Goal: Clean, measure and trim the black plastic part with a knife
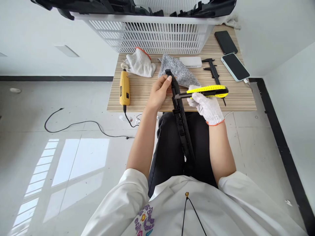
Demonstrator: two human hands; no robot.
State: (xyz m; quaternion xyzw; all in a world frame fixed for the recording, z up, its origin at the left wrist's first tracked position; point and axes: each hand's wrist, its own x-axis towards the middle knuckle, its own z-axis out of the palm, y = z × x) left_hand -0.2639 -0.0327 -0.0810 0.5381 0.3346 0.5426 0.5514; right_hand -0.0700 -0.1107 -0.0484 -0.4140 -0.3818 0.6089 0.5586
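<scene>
My bare left hand (pixel 159 91) grips the upper end of a long black plastic strip (pixel 182 127) that runs down over my lap. My right hand (pixel 208 106), in a white knit glove, is closed round a yellow and black utility knife (pixel 209 91). The knife's blade points left and touches the strip's edge just below my left fingers. Both hands hover over the near edge of a small striped wooden table (pixel 243 98).
On the table lie a yellow rotary tool (pixel 124 88) with a cord, a white glove (pixel 140 64), a grey glove (pixel 180 70), a white box (pixel 190 61), a black caliper (pixel 213 69) and two phones (pixel 235 66). A white slatted basket (pixel 155 36) holds black parts behind.
</scene>
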